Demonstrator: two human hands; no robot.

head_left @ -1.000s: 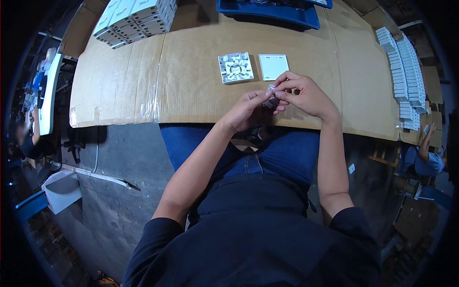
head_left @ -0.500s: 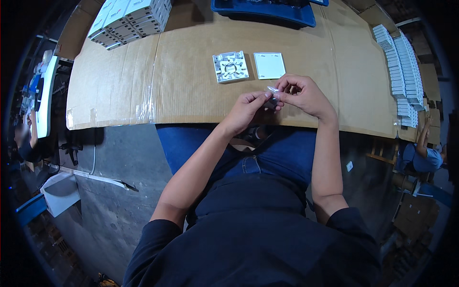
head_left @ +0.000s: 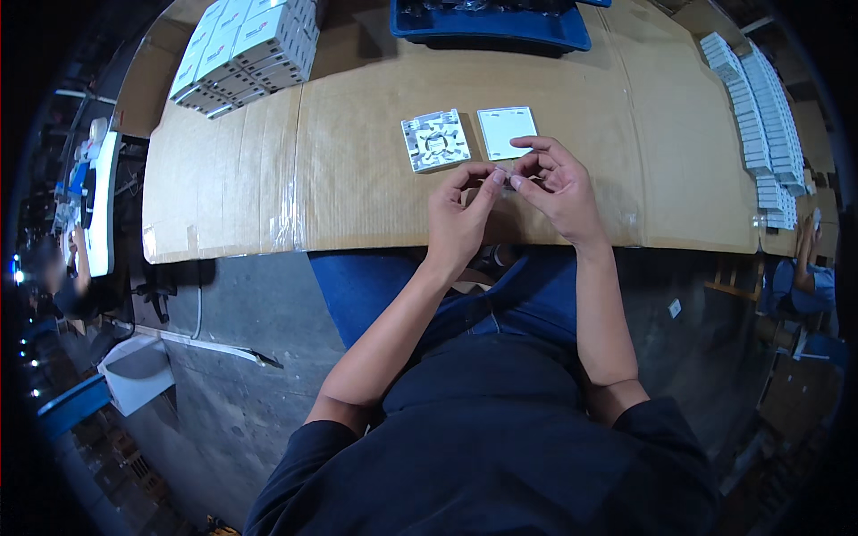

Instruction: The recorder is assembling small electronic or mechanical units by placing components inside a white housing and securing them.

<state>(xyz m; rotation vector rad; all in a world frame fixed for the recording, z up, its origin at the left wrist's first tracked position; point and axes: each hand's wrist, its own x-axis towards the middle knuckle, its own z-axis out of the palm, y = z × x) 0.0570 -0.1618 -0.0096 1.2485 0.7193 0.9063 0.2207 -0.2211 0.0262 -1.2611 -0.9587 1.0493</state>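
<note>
My left hand [head_left: 460,213] and my right hand [head_left: 565,198] meet above the near edge of the cardboard-covered table. Between both thumbs and index fingers is pinched a small clear, shiny piece [head_left: 506,173], perhaps thin plastic film; most of it hides behind the fingertips. The outer fingers of my right hand are raised and spread. Just beyond my left hand lies a square white plastic housing [head_left: 416,147] with a round opening and grey recesses. Beside it rests a flat square white cover [head_left: 502,121], its lower right corner partly behind my right fingers.
Stacked white boxes [head_left: 268,36] stand at the far left. A blue tray [head_left: 500,34] with dark contents sits at the back. Rows of white square pieces [head_left: 764,116] line the right side. People work at both sides; a small white piece [head_left: 675,308] lies on the floor.
The view has shifted slightly. My hands still pinch the small clear piece, now less of it showing. My right fingers have lifted and spread, reaching over the cover's corner.
</note>
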